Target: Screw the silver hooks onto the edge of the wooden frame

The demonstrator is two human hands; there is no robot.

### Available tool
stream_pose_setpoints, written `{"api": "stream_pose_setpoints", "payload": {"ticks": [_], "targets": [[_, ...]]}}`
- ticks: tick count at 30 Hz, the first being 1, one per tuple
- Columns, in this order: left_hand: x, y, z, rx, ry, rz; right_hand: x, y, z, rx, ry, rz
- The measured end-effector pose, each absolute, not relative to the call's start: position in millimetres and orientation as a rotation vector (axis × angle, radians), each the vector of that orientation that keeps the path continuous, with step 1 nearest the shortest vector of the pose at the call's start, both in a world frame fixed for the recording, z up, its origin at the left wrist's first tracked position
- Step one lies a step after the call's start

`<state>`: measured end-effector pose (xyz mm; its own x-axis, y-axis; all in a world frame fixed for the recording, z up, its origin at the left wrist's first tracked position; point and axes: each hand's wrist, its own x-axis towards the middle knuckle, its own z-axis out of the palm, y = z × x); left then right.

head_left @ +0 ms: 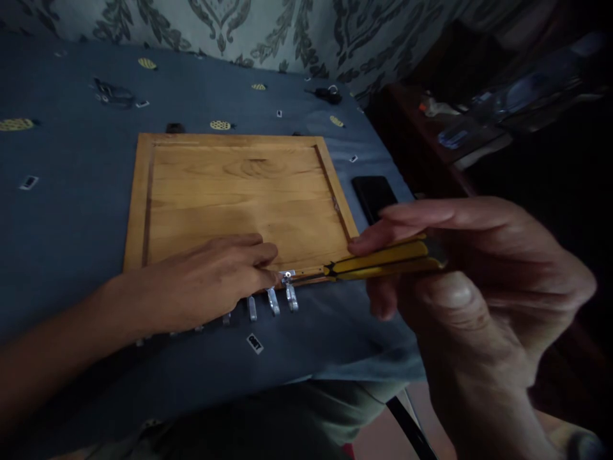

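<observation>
A framed wooden board (239,191) lies on the blue patterned cloth. Along its near edge sits a metal strip with several silver hooks (272,300) hanging over the edge. My left hand (215,275) rests on that near edge, its fingers pressed at the strip beside a small screw (288,275); the fingertips are partly hidden. In my right hand (460,275) is a screwdriver with a yellow and black handle (378,259), gripped between thumb and fingers. Its shaft points left and its tip is at or close to the screw.
A black phone (374,195) lies right of the board. Keys (328,94) and a dark object (112,94) are on the cloth (62,211) behind it. A dark wooden surface at the right holds a plastic bottle (527,89). The person's legs are below the near edge.
</observation>
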<state>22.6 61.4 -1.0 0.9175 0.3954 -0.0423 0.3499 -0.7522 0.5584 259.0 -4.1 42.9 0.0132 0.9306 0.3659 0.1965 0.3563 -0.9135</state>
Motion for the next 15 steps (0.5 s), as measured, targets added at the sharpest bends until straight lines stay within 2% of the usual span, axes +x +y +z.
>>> {"api": "stream_pose_setpoints", "payload": {"ticks": [9, 15], "targets": [[25.9, 63.8, 2.2, 2.459, 0.516, 0.121, 274.9, 9.0, 31.3, -0.828, -1.589, 0.711], [27.0, 64.1, 2.5, 2.486, 0.518, 0.116, 265.4, 0.4, 34.2, -0.953, -1.468, 0.832]]}}
